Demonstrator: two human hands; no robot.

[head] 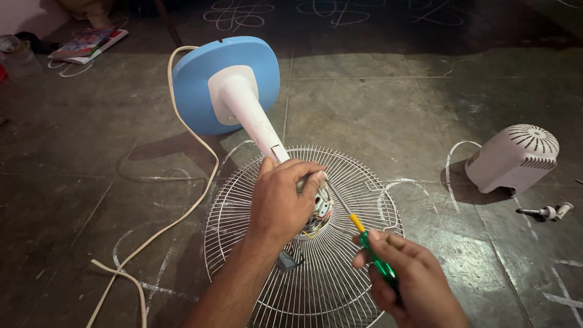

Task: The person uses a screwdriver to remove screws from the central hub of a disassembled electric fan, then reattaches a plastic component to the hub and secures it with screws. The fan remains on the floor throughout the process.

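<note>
On the stone floor: fan motor [317, 209] being worked with a screwdriver [364, 234].

The pedestal fan lies tipped over, its blue base [200, 91] raised and its wire guard [316, 285] flat on the floor. The left hand [282, 197] is wrapped closed around the exposed motor at the guard's centre, steadying it. The right hand [410, 282] pinches the green handle, shaft angled to the motor. Judged step: driving a motor screw; next move requires keeping the tip seated squarely. The white motor cover [516, 159] sits well apart.

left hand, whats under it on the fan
Under the left hand sits the fan's bare motor with coloured wires, resting on the wire grille. The screwdriver in the right hand reaches in. The motor's top is covered.
</note>
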